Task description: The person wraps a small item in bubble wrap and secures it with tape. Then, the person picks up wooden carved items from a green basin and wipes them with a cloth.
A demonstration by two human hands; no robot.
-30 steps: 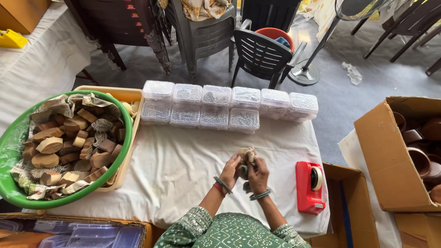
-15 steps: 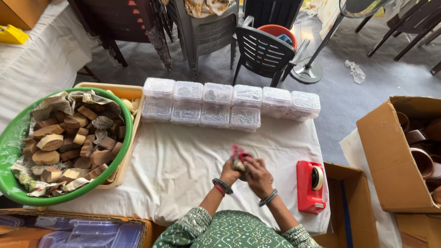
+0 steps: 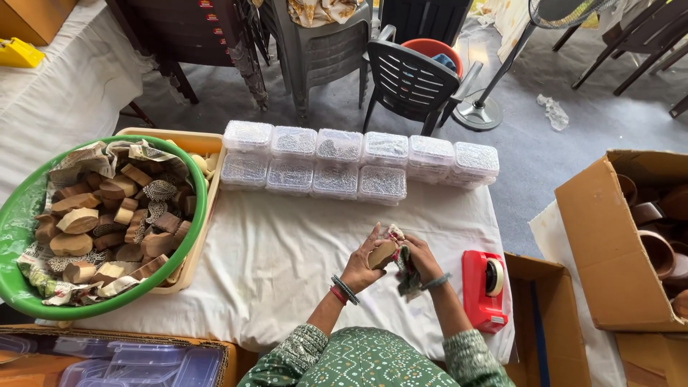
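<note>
Wooden block gripped for wiping, lower centre of frame.
My left hand holds the wooden block steady; my right hand presses what looks like a cloth on it.

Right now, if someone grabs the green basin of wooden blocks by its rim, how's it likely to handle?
The green basin is heaped with wooden blocks, so it is probably heavy for its thin plastic wall, and the rim may flex. It sits in a tan tray, so a push would likely shift both. The paper lining looks loose, and blocks could slide if it tips.
</note>
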